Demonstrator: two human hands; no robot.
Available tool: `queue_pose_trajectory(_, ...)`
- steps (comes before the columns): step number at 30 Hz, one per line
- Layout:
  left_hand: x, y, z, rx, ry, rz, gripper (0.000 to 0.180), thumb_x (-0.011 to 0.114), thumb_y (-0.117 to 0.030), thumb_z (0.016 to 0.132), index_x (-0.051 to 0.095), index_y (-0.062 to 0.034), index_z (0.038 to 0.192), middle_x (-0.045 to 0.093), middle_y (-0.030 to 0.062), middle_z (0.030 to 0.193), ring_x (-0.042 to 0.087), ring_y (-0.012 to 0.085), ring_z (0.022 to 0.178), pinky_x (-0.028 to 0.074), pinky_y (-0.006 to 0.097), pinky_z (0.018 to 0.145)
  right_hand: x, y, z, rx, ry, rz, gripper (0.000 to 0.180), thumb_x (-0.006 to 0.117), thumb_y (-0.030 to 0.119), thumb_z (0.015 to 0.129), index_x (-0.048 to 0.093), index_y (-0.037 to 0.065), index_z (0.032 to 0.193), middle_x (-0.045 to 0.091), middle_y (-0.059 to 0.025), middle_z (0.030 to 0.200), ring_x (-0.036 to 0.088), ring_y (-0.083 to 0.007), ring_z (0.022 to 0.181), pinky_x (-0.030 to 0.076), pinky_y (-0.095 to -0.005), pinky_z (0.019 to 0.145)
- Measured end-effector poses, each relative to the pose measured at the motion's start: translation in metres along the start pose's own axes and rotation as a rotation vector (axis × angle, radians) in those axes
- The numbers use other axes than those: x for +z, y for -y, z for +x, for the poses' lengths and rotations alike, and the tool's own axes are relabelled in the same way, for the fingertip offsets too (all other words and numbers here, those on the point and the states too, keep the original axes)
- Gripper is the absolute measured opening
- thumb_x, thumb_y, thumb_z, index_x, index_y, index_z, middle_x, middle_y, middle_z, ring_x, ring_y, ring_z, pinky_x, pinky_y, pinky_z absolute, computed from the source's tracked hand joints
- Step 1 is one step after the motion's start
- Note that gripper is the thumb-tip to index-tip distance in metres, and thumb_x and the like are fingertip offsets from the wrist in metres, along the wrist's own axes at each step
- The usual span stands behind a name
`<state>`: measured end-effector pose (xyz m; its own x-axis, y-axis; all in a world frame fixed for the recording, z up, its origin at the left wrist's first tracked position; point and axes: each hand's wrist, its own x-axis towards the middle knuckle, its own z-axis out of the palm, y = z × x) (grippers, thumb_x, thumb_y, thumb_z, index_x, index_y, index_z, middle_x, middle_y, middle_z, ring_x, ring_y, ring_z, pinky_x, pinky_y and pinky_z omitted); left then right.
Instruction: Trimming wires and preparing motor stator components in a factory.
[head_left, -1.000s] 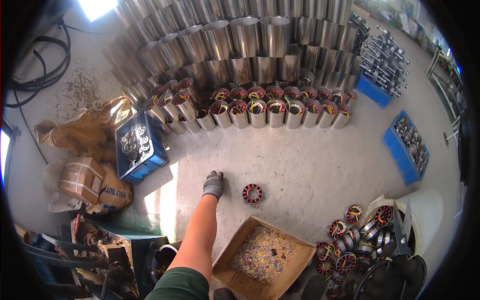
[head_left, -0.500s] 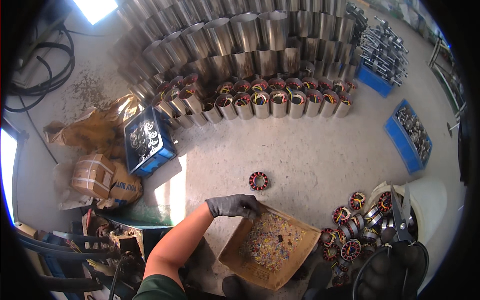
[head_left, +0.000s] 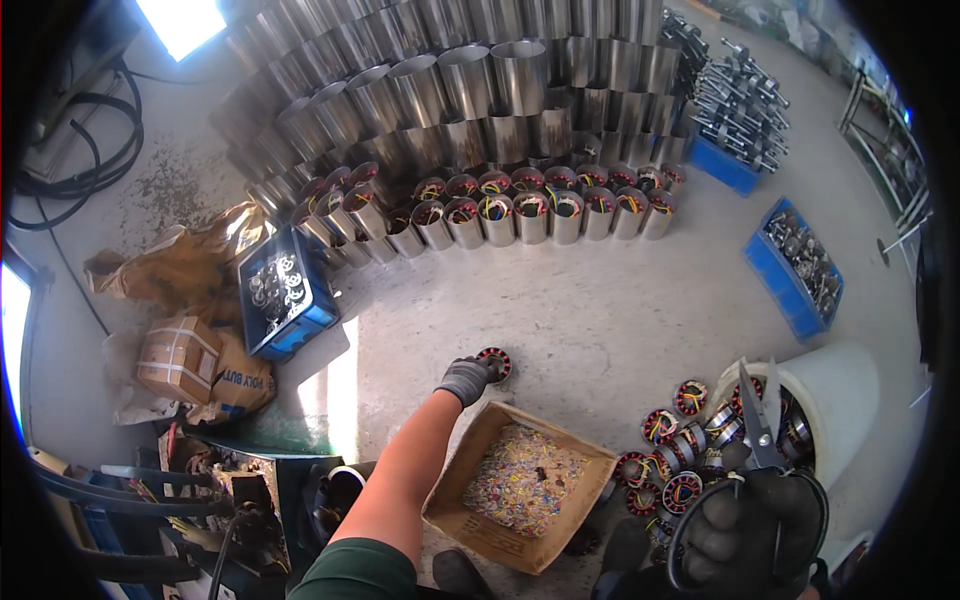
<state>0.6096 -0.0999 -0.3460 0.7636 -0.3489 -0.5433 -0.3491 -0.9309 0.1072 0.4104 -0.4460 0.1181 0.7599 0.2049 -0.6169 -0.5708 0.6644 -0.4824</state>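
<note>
My left hand [head_left: 467, 380], in a grey glove, reaches forward to a lone motor stator [head_left: 502, 362] on the floor. Its fingers close on the left rim of this ring, which has dark red windings; the fingertips are partly hidden. Below it lies an open cardboard box [head_left: 582, 528], its bottom covered with small multicoloured wire clippings. At the lower right, my right hand [head_left: 765, 535], in a dark glove, grips a large pair of scissors [head_left: 757, 415]. The scissor blades point up and stand slightly apart. Loose stators [head_left: 683, 492] with coloured leads lie beside this hand.
A white drum [head_left: 840, 400] on its side holds more stators. Metal cylinders [head_left: 497, 225], several with stators inside, stand in rows at the back. Blue crates of metal parts stand left [head_left: 325, 312] and right [head_left: 800, 318]. Cables and machinery [head_left: 240, 500] occupy the lower left.
My left hand has left the cardboard box's far edge and moved forward onto the lone stator. The whole view has shifted slightly. My right hand still holds the scissors.
</note>
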Motion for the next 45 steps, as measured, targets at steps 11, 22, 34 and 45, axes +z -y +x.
queue_pose_trajectory(11, -0.012, 0.045, -0.091, -0.426, -0.312, -1.063, 0.061, 0.084, -0.041, 0.074, 0.065, 0.0017, 0.113, 0.073, 0.0137, 0.100, 0.069, 0.0208, 0.092, 0.055, 0.033, 0.086, -0.038, -0.048, -0.003, -0.004, 0.331, 0.169, 0.042, 0.061, 0.023, 0.093, 0.054, 0.012, 0.133, 0.069, -0.0136, 0.097, 0.066, -0.0283, 0.082, 0.054, -0.0433, 0.072)
queue_pose_trajectory(22, -0.168, -0.129, -0.350, 0.001, -0.401, -1.423, 0.061, 0.068, -0.035, 0.076, 0.055, -0.0029, 0.126, 0.055, -0.0005, 0.087, 0.044, 0.0052, 0.067, 0.035, 0.020, 0.053, -0.027, -0.105, 0.017, -0.213, 0.224, -0.171, 0.055, 0.072, 0.012, 0.086, 0.040, 0.004, 0.130, 0.065, -0.0139, 0.093, 0.066, -0.0210, 0.075, 0.057, -0.0309, 0.064)
queue_pose_trajectory(34, -0.133, -0.193, -0.426, 0.062, -0.367, -1.726, 0.056, 0.060, -0.023, 0.076, 0.057, -0.0075, 0.130, 0.063, 0.0037, 0.107, 0.054, 0.0111, 0.088, 0.045, 0.026, 0.070, -0.016, -0.142, 0.010, -0.334, 0.320, -0.848, 0.063, 0.084, 0.009, 0.077, 0.044, 0.004, 0.125, 0.063, -0.0085, 0.093, 0.063, -0.0164, 0.080, 0.055, -0.0302, 0.068)
queue_pose_trajectory(45, -0.092, -0.192, -0.383, -0.110, -0.692, -0.844, 0.042, 0.063, -0.039, 0.092, 0.063, -0.0078, 0.120, 0.068, 0.0204, 0.105, 0.069, 0.0300, 0.094, 0.054, 0.041, 0.082, -0.057, -0.192, 0.051, -0.631, 0.295, -0.770, 0.045, 0.081, -0.001, 0.075, 0.052, 0.005, 0.109, 0.061, -0.0027, 0.080, 0.058, -0.0104, 0.071, 0.052, -0.0272, 0.063)
